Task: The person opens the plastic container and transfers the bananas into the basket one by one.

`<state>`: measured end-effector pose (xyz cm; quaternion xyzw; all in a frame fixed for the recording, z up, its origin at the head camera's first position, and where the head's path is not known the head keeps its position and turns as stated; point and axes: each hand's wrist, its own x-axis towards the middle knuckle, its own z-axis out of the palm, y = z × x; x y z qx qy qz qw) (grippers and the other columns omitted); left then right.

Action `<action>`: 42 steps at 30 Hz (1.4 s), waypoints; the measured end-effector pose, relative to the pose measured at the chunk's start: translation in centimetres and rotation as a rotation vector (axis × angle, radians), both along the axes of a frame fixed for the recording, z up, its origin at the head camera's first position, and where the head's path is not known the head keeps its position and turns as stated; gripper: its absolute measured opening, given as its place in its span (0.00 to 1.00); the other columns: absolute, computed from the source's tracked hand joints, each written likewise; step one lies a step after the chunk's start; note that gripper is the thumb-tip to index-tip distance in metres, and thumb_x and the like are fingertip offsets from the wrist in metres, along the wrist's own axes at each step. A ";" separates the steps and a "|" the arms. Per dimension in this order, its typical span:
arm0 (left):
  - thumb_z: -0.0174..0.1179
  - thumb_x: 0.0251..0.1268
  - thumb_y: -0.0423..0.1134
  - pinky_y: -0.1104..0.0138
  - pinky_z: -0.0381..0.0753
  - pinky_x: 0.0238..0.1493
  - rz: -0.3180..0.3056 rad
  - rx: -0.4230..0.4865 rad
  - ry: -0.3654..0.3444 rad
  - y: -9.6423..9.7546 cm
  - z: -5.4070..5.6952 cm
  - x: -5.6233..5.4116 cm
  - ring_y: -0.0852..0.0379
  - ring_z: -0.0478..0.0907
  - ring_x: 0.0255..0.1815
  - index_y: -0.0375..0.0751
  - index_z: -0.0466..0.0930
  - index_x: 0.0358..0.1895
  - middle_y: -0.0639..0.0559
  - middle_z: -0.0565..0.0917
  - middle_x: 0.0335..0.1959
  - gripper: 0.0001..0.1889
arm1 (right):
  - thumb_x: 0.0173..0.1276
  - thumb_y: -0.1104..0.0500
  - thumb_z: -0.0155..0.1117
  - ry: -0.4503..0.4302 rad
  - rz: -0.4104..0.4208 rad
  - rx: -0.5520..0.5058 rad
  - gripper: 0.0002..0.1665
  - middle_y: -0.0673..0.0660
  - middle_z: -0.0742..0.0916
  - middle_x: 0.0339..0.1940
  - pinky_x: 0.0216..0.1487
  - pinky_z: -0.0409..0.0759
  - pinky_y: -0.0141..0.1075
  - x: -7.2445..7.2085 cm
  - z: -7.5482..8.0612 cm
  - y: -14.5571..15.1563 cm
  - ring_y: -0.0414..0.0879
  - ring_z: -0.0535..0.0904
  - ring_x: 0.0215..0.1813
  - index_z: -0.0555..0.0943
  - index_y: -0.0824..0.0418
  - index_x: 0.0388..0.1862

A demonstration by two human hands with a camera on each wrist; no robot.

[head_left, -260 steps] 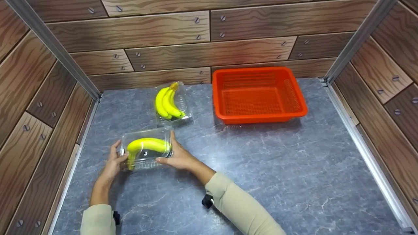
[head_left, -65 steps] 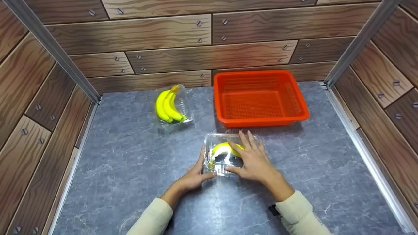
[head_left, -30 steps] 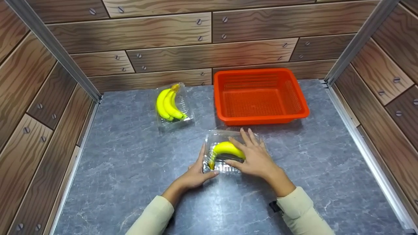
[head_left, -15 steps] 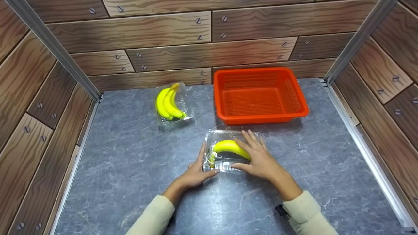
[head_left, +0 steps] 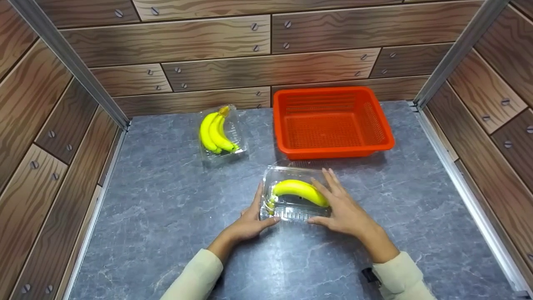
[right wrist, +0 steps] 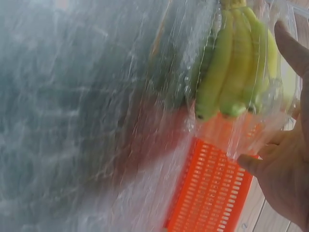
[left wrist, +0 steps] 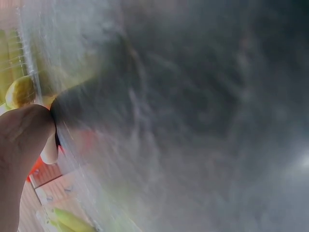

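In the head view a clear plastic clamshell box (head_left: 293,212) with a bunch of yellow bananas (head_left: 297,189) inside sits mid-table, in front of the basket. My left hand (head_left: 245,223) holds its left end, thumb at the front corner and fingers along the side. At the right end, my right hand (head_left: 343,210) spans the box from front edge to back with spread fingers. The right wrist view shows the bananas (right wrist: 236,63) through the plastic, with a fingertip (right wrist: 248,163) at the box's edge. The left thumb (left wrist: 29,125) shows beside a banana stem end (left wrist: 20,92).
A red-orange plastic basket (head_left: 333,152) with nothing in it stands behind the box. To its left lies a second clear box (head_left: 235,129) with bananas (head_left: 216,133). Wood-patterned walls (head_left: 216,37) and metal rails (head_left: 470,200) bound the grey marbled table (head_left: 166,200).
Since 8.7 s ago the box has come from the left to mid-table. In the last second my right hand has slid off the lid toward the right end; my left hand has stayed.
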<state>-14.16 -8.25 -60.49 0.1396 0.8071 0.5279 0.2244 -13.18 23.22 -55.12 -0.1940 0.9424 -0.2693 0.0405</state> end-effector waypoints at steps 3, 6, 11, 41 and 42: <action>0.67 0.71 0.58 0.25 0.21 0.81 -0.003 0.003 -0.004 0.0 0.0 0.0 0.35 0.40 0.91 0.63 0.21 0.88 0.51 0.35 0.92 0.62 | 0.56 0.31 0.81 -0.017 -0.009 -0.003 0.69 0.57 0.46 0.93 0.77 0.60 0.78 0.0 0.0 0.5 0.66 0.41 0.92 0.54 0.41 0.90; 0.67 0.71 0.58 0.26 0.20 0.81 -0.003 0.006 -0.005 0.0 0.0 0.0 0.36 0.39 0.91 0.63 0.22 0.88 0.52 0.34 0.92 0.62 | 0.57 0.28 0.79 -0.040 -0.015 -0.002 0.68 0.56 0.46 0.93 0.75 0.61 0.78 -0.2 0.1 0.8 0.65 0.42 0.92 0.55 0.42 0.90; 0.67 0.71 0.56 0.25 0.20 0.80 -0.004 0.015 -0.008 -0.1 0.0 -0.1 0.36 0.38 0.92 0.62 0.22 0.88 0.52 0.33 0.92 0.61 | 0.60 0.29 0.77 -0.071 -0.018 -0.022 0.63 0.55 0.49 0.93 0.77 0.60 0.77 -0.5 0.3 1.1 0.63 0.43 0.92 0.57 0.40 0.89; 0.67 0.71 0.54 0.25 0.18 0.79 -0.003 0.041 -0.031 -0.2 0.1 -0.1 0.35 0.37 0.91 0.64 0.22 0.88 0.52 0.31 0.91 0.61 | 0.67 0.28 0.71 -0.068 -0.023 -0.015 0.54 0.56 0.55 0.92 0.82 0.56 0.73 -1.0 0.6 1.3 0.62 0.47 0.92 0.65 0.45 0.86; 0.67 0.72 0.54 0.25 0.18 0.79 -0.002 0.043 -0.032 -0.1 0.0 -0.1 0.34 0.37 0.91 0.65 0.22 0.88 0.52 0.31 0.91 0.61 | 0.67 0.28 0.71 -0.069 -0.023 -0.013 0.55 0.55 0.55 0.92 0.82 0.56 0.73 -1.0 0.6 1.3 0.62 0.47 0.92 0.65 0.45 0.86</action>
